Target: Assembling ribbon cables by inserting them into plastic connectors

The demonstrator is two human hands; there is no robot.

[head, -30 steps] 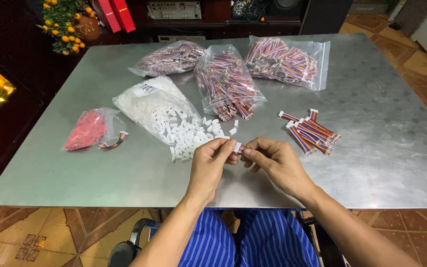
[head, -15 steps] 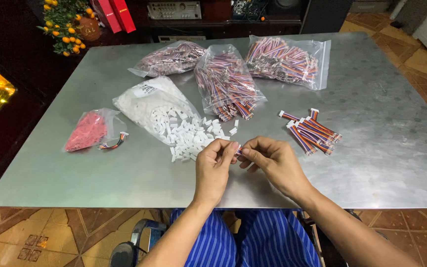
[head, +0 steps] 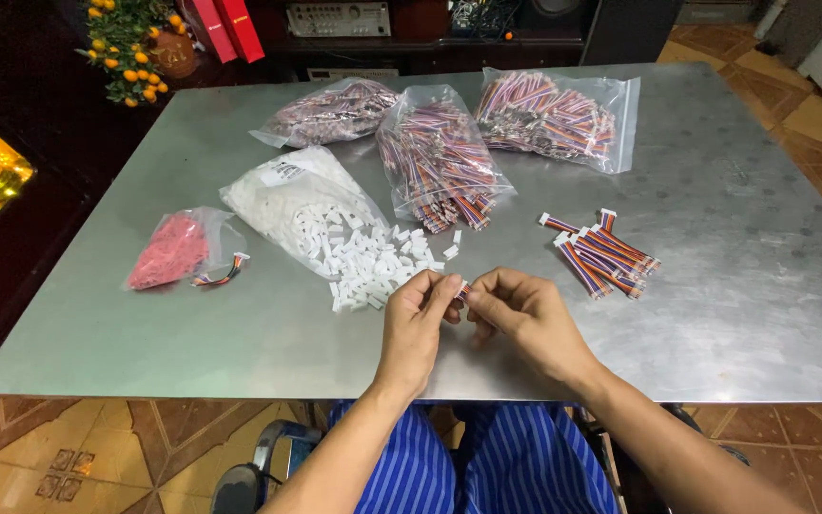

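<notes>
- Hardly anything is shifting since the earlier frames: both hands are staying at the near middle of the surface (head: 734, 314), fingers closing a little tighter round the same small piece.
- Far left, a small bag of red parts (head: 168, 249) is lying with one loose wire lead (head: 223, 275) just beside it.
- Right of that, an open bag of white connector housings (head: 292, 200) is spilling a heap of white housings (head: 378, 262) toward the hands.
- Left hand (head: 416, 324) is pinching one end of a striped wire lead (head: 463, 289) between thumb and fingertips.
- Right hand (head: 525, 319) is pinching the other side of it, fingers pressed together; whether a housing is seated on it is hidden.
- Right of the hands, a small pile of finished-looking leads (head: 601, 252) is sitting, white ends showing.
- Along the far edge, three full bags of wire leads (head: 440, 157) are waiting, so most of the work seems left.
</notes>
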